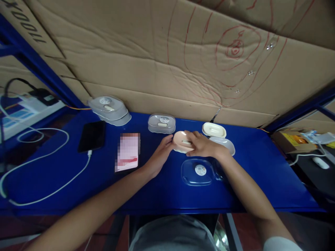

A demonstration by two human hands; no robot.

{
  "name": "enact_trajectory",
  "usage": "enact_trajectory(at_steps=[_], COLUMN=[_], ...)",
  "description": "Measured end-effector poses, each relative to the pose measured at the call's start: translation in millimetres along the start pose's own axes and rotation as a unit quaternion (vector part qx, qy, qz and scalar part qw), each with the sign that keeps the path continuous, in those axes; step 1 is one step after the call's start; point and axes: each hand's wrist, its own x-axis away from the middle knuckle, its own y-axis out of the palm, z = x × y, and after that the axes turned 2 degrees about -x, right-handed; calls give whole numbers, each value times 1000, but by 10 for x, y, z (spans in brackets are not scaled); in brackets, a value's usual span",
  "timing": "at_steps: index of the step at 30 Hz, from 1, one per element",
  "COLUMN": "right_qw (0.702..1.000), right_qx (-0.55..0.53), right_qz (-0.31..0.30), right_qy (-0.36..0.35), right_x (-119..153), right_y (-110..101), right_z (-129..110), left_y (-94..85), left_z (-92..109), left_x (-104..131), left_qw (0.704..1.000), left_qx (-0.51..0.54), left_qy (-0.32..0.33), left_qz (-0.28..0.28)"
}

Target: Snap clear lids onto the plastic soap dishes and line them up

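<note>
A peach oval dish [180, 138], which looks like a soap dish, sits on the blue table between my hands. My right hand [200, 143] lies over its right side, fingers curled on the rim. At its left edge, my left hand [163, 151] grips the side with thumb and fingertips; part of that contact is hidden. A cream dish [214, 130] and a white dish [225, 143] lie beyond my right wrist. In front is a clear plastic lid [197, 172] with a round label; another clear piece is partly under my right forearm.
Behind stands a lidded dish [161, 124], and a stack of clear-lidded dishes [108, 109] is at back left. A black phone [92, 136] on a white cable [56, 190] and a blurred-screen phone [128, 152] lie left. A cardboard wall [131, 52] closes the back.
</note>
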Motion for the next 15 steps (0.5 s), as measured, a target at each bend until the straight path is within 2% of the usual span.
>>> enact_trajectory(at_steps=[2,5,11,13,15], right_qw=[999,998,996,991,984], right_qx=[-18,-23,-21,-36,-46], right_qz=[17,38,59,85,102], right_qy=[-29,-48,-70,-96,-137], right_x=[-59,-105,-2,44,77], right_y=[56,78,-75,-126,-154], right_z=[16,34,-5,-59,-127], left_y=[-13,-44,-28,-18,-20], left_z=[24,38,40,73,118], left_x=[-14,-57,-41,-14,4], left_qw=[1000,999,999,998,988], left_qx=[26,42,28,63,130], left_qy=[4,-7,11,5,-39], left_qz=[-14,7,19,-11,-70])
